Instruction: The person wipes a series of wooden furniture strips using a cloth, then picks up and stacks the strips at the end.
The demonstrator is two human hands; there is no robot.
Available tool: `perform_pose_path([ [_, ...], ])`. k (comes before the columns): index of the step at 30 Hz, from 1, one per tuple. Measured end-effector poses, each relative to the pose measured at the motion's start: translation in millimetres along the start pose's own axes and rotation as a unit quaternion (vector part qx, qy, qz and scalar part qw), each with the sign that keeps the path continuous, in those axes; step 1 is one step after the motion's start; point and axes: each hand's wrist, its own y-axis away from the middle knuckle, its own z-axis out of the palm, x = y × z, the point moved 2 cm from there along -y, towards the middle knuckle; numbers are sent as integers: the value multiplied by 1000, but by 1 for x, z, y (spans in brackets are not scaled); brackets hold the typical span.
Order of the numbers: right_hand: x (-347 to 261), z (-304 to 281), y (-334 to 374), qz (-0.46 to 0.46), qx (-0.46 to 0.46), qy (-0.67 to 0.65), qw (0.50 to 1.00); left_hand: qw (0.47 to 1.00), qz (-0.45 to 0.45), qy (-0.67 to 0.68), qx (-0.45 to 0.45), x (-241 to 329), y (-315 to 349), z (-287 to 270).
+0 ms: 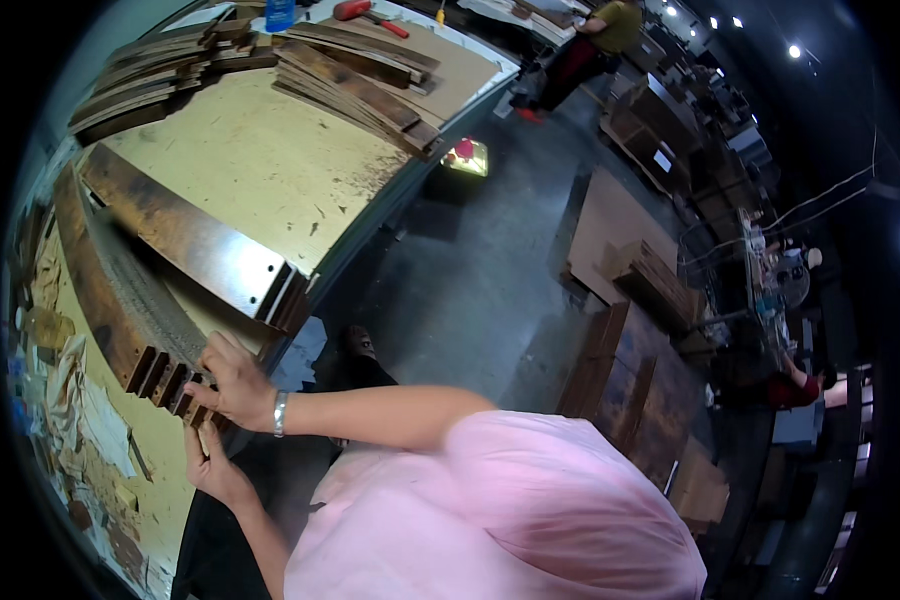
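Observation:
A row of dark brown wooden slats (100,290) stands on edge side by side on the worktable, their ends turned toward me. My right hand (235,385), with a silver band at the wrist, is closed over the slat ends, its thumb on the end faces and its fingers on the upper edges. Just below it, my left hand (215,472) pinches the nearest slat at its end, thumb and fingers closed. Beside the row lies another stack of slats (190,235), its top one glossy with two dark holes near the end.
The pale yellow worktable (270,150) carries more slat piles (155,75) at its far end, a blue bottle (280,14) and a red-handled tool (353,10). Crumpled cloth (75,400) lies along the left. Boards (625,375) are stacked on the floor at right; a person (595,45) stands farther off.

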Motion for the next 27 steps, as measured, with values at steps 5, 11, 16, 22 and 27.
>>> perform_pose_path([
  [5, 4, -4, -5, 55, -28, 23, 998, 990, -114, -30, 82, -5, 0, 5],
  [11, -3, -11, 9, -30, -55, -1, 998, 991, 44, -122, -14, 12, 4, -4],
  [16, 1, -6, 5, -37, -40, 25, 998, 992, 70, -103, 17, 9, 3, 2],
  [22, 6, -7, -2, 23, -69, -4, 997, 996, 26, -66, 51, 0, 0, 6],
  [27, 15, -18, 6, -9, -93, -32, 995, 986, 65, -155, 19, 10, 4, -3],
])
